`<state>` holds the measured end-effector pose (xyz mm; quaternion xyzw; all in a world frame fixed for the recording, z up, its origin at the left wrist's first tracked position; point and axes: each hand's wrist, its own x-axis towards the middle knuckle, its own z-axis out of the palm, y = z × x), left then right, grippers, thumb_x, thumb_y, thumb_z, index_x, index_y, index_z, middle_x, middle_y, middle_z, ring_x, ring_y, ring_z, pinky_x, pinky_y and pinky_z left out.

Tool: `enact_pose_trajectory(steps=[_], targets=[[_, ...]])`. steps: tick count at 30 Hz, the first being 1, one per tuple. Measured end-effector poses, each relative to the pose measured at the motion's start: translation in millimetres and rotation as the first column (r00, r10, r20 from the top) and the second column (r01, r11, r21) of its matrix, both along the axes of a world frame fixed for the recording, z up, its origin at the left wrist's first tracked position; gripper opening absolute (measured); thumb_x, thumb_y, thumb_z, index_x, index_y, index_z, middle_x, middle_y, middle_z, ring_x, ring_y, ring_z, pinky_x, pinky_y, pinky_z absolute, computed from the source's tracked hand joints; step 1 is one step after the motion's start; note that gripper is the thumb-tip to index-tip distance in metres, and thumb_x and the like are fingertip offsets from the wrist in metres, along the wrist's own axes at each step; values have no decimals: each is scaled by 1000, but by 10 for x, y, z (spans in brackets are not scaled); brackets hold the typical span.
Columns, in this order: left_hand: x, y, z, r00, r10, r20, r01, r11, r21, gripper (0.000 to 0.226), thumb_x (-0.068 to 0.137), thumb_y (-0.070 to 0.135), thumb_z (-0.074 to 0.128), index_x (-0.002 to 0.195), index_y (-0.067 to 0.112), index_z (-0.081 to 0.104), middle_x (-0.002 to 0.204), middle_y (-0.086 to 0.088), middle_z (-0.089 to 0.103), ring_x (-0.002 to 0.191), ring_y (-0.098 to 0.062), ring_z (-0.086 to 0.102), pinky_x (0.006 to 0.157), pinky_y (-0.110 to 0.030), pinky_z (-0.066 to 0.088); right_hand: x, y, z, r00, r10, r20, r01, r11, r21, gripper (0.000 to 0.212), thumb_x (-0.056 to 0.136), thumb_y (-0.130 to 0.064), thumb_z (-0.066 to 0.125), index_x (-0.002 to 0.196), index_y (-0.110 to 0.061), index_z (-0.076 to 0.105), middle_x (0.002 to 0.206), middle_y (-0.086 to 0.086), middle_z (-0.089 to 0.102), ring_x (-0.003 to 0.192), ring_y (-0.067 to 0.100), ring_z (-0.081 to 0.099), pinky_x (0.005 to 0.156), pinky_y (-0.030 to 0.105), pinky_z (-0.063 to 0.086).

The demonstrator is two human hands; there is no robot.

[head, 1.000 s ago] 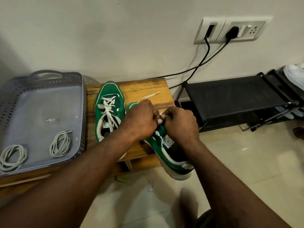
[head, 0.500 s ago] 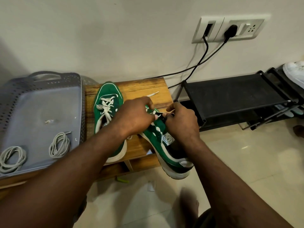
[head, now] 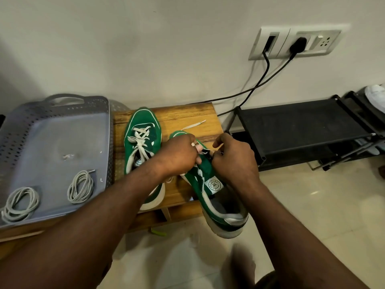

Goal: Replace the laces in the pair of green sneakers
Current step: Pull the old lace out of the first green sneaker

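Observation:
Two green sneakers lie on a low wooden bench (head: 187, 115). The left sneaker (head: 143, 126) still carries its cream laces and lies flat. The right sneaker (head: 210, 184) sits at an angle with its heel past the bench's front edge. My left hand (head: 179, 155) pinches its cream lace (head: 193, 125) over the eyelets, the lace wrapped on a finger. My right hand (head: 233, 157) grips the sneaker's upper edge by the tongue. The lace's free end trails towards the wall. Two coiled grey laces (head: 80, 186) (head: 20, 202) lie in a grey tray (head: 62, 113).
The perforated tray stands at the left beside the bench. A black shoe rack (head: 302, 126) stands to the right, with a white shoe (head: 376, 92) at its far end. Black cables (head: 260, 82) run down from a wall socket (head: 295, 43). Pale tiled floor (head: 312, 205) lies below.
The right sneaker has turned a little and its heel hangs further off the bench. My left hand has shifted towards the toe and my right hand has lifted its fingers along the lace.

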<state>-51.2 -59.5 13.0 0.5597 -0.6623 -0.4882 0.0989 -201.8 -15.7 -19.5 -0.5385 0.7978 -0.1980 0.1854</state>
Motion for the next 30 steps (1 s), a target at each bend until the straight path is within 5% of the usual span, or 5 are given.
enact_pose_trajectory(steps=[6, 11, 17, 25, 30], targets=[[0, -56, 49, 992, 114, -61, -124, 976, -181, 7, 106, 22, 57, 103, 20, 62, 92, -1, 65, 88, -23, 63, 82, -40, 53, -37, -4, 24, 998, -50, 24, 50, 999, 2, 28, 90, -18, 62, 117, -25, 66, 106, 5, 71, 95, 26, 66, 82, 39, 59], [176, -133, 13, 980, 113, 161, 0, 820, -573, 46, 89, 33, 78, 131, 37, 60, 153, 1, 40, 140, -24, 39, 111, -40, 41, -137, -4, 51, 992, -80, 93, 75, 996, 50, 38, 92, -25, 64, 129, -28, 58, 109, 3, 66, 96, 23, 64, 82, 41, 61], [10, 85, -159, 895, -89, 436, 294, 854, -429, 38, 94, 44, 69, 129, 30, 62, 116, 0, 72, 104, -25, 67, 84, -36, 54, -118, -54, -43, 994, 71, -89, -68, 997, 33, 36, 95, -34, 72, 131, -36, 67, 130, 0, 56, 109, 21, 60, 87, 40, 58], [9, 72, -220, 877, -1, 480, 246, 859, -449, 28, 97, 32, 66, 125, 28, 70, 108, -7, 73, 99, -30, 69, 81, -40, 58, -91, -56, -142, 986, 155, 65, -154, 988, -17, 25, 88, -40, 78, 77, -33, 57, 102, -8, 52, 98, 17, 57, 81, 38, 57], [12, 34, -240, 889, -17, 457, 235, 873, -427, 22, 97, 35, 68, 117, 30, 75, 103, -6, 74, 96, -29, 69, 81, -40, 59, -69, -58, -118, 989, 139, 57, -139, 990, -4, 22, 88, -38, 81, 82, -38, 59, 117, -7, 54, 112, 17, 56, 91, 42, 57]])
